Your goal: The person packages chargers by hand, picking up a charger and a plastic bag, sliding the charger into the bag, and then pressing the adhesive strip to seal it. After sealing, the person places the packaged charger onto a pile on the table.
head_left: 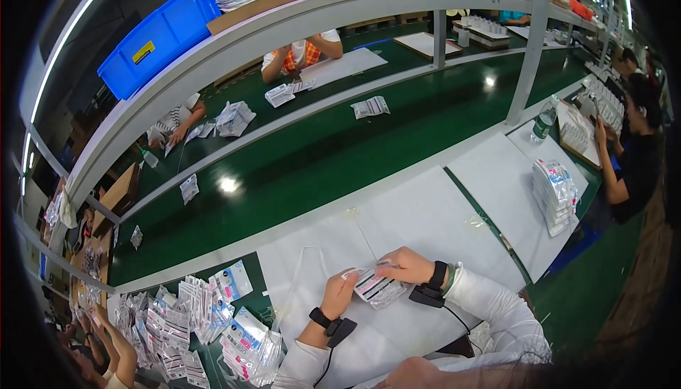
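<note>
Between my two hands, above the white work surface [312, 275], is a small printed plastic pouch [381, 291], white with dark stripes. My left hand [339, 294] pinches its left edge. Fingers of my right hand [406, 266] are closed on its upper right edge. What the pouch contains cannot be made out. Black straps with small boxes and cables sit on both my wrists. To the left lies a heap of similar pouches [167, 329], with blue and pink printed ones [245, 343] nearest my left forearm.
A green conveyor belt [298, 169] runs beyond the board, carrying a few pouches [370, 107]. At right stand a stack of pouches [555, 194] and a water bottle [545, 121]. Overhead is a shelf with a blue bin [159, 41]. Co-workers sit across the belt and at both sides.
</note>
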Available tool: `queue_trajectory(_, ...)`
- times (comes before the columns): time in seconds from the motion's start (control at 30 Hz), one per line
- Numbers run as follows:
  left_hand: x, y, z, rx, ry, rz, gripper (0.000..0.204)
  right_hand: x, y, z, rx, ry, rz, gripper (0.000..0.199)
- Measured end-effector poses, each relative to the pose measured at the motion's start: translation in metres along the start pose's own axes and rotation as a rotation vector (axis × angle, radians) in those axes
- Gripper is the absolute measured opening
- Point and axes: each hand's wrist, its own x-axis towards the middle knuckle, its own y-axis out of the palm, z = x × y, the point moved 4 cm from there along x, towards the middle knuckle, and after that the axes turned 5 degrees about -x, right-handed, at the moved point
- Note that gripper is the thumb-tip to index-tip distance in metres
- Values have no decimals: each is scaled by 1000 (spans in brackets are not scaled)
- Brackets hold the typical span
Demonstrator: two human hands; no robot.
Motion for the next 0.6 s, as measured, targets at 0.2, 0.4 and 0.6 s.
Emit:
queue_trajectory(0.2,0,-2,3,-8,28,11,33,-3,0,1,43,31,-50,39)
queue_trajectory(0.4,0,5,-18,-32,57,-88,31,-3,3,-4,58,31,-29,39)
queue_trajectory(0.6,0,0,-12,-13,88,-88,33,-5,0,-1,67,50,-66,39)
